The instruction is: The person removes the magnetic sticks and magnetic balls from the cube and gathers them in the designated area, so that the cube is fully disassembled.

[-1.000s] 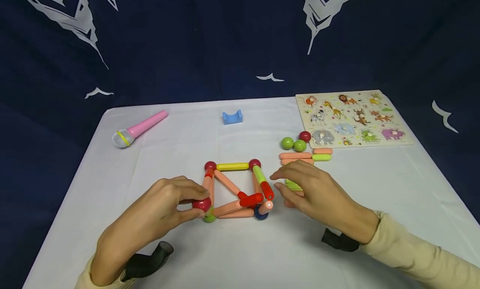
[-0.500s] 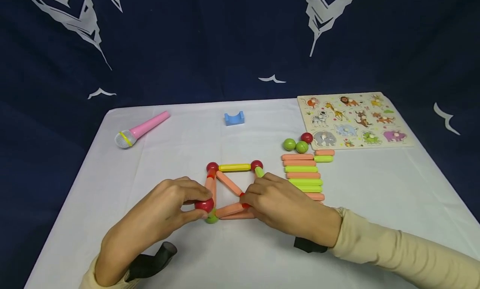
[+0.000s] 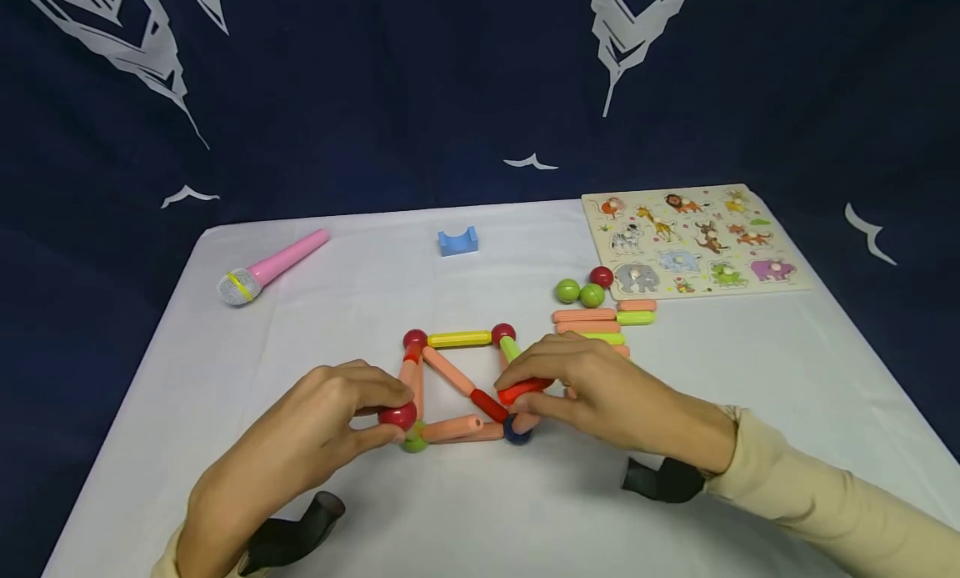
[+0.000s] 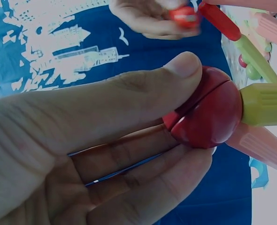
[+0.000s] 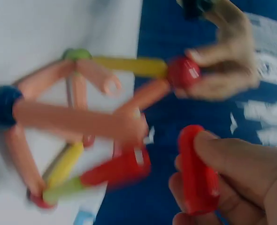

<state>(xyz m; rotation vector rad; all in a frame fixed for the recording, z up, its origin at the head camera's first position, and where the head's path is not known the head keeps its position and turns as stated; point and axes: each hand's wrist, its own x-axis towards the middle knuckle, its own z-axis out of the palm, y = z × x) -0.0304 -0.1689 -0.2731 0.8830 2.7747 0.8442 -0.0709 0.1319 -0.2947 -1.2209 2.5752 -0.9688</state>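
Observation:
On the white table stands a frame of magnetic building sticks and balls, with a yellow stick along its far side. Its near corners are a green ball and a dark blue ball. My left hand pinches a red ball above the green corner; a yellow-green stick meets that ball. Between thumb and fingers my right hand holds a short red stick, apart from the frame in the right wrist view. An orange stick points its free end toward that hand.
Several orange and green sticks lie in a row at the right, partly behind the right hand. Beyond them are two green balls, a red ball and an animal puzzle board. A pink toy microphone and blue cradle-shaped block lie farther back.
My right hand has moved left to the frame, gripped the red stick at the end of the orange stick, and drawn it off to the right. My left hand keeps its hold on the red ball.

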